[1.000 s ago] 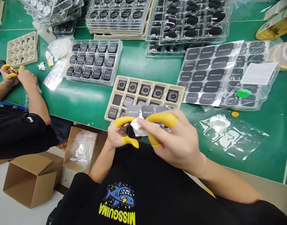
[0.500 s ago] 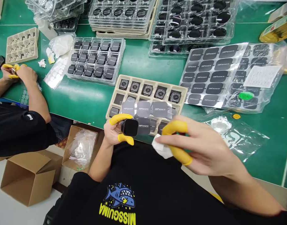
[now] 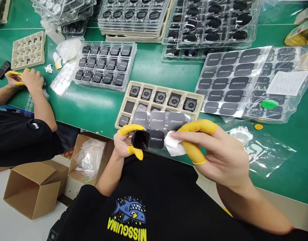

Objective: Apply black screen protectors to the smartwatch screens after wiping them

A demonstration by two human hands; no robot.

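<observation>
My left hand (image 3: 125, 140), with yellow finger cots, grips a black square smartwatch body (image 3: 140, 139) by its edges, glossy screen facing up. To the right of it, my right hand (image 3: 214, 147), also in yellow cots, pinches a crumpled white wipe (image 3: 174, 144) a short way from the watch. A clear sheet of grey HiFuture film stickers (image 3: 157, 119) lies over the front part of a beige tray (image 3: 202, 100). In that tray's back row sit several watch bodies (image 3: 160, 97) with their sensor backs up. The sheet and my hands hide part of the front rows.
Clear trays of black square pieces (image 3: 101, 63) stand at left centre, with stacked trays (image 3: 214, 23) behind. Sheets of dark stickers (image 3: 226, 80) and plastic bags (image 3: 261, 147) lie on the right. A co-worker's hands (image 3: 33, 80) work at the left beside a small beige tray (image 3: 28, 50).
My right hand has brought the white wipe up and slightly left, closer to the watch. My left hand still holds the watch, nearly in place. The whole view has shifted slightly.
</observation>
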